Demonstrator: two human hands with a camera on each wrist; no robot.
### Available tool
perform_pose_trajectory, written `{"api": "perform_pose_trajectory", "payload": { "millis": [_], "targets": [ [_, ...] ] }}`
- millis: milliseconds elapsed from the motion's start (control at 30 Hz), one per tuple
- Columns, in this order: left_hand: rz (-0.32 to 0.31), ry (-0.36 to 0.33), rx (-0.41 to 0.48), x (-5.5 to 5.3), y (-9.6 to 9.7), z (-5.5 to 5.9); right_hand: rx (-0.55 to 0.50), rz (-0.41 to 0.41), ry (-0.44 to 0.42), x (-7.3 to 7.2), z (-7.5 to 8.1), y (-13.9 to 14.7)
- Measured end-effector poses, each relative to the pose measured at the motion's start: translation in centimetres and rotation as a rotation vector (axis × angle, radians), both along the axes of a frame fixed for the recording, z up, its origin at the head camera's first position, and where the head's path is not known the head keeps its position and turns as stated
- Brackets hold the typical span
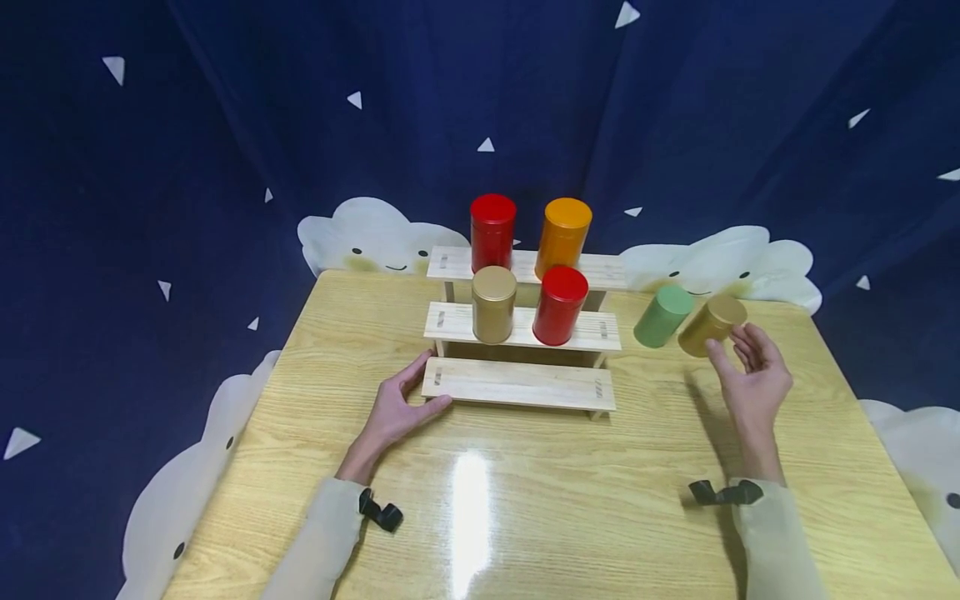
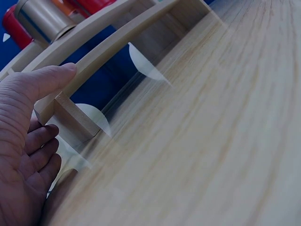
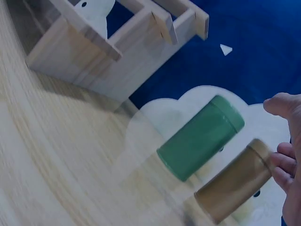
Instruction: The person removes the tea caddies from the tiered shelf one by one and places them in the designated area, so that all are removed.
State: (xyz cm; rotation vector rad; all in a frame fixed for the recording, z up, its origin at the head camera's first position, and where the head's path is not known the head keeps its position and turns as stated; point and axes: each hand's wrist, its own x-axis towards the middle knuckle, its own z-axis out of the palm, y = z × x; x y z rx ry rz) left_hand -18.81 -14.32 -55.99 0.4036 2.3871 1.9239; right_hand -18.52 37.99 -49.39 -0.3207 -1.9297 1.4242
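Note:
A three-tier wooden shelf stands on the table. My left hand holds the left end of its lowest step, and in the left wrist view the thumb lies on the board's front edge. My right hand is beside a gold-brown canister, thumb and fingers spread near its lid. Whether they touch it, I cannot tell. In the right wrist view the thumb stands apart from the canister. A green canister stands just left of the gold-brown one, right of the shelf.
On the top step stand a red canister and an orange canister. A pale gold canister and another red canister occupy the middle step. Behind the wooden table hangs a dark blue curtain with clouds and white triangles.

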Motion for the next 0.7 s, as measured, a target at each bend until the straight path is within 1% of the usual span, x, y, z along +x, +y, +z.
{"api": "perform_pose_trajectory", "payload": {
  "millis": [100,200,300,367,500,700],
  "targets": [
    [-0.003,0.002,0.005,0.0,0.0,0.0,-0.015,0.013,0.047,0.0,0.3,-0.3],
    [-0.002,0.001,0.011,0.0,0.1,0.0,-0.014,0.031,0.082,0.2,0.9,-1.0],
    [-0.002,0.004,0.010,0.0,0.0,0.0,-0.008,0.072,0.108,0.4,1.7,-1.8],
    [-0.001,0.005,0.008,-0.1,0.0,-0.1,0.000,0.104,0.113,0.6,2.2,-2.5],
    [0.003,0.002,0.003,0.0,0.0,0.0,0.006,0.167,0.089,0.9,2.9,-3.5],
    [0.002,-0.006,-0.003,0.1,0.1,0.1,0.005,0.252,0.102,0.7,3.2,-4.9]
  ]
}}
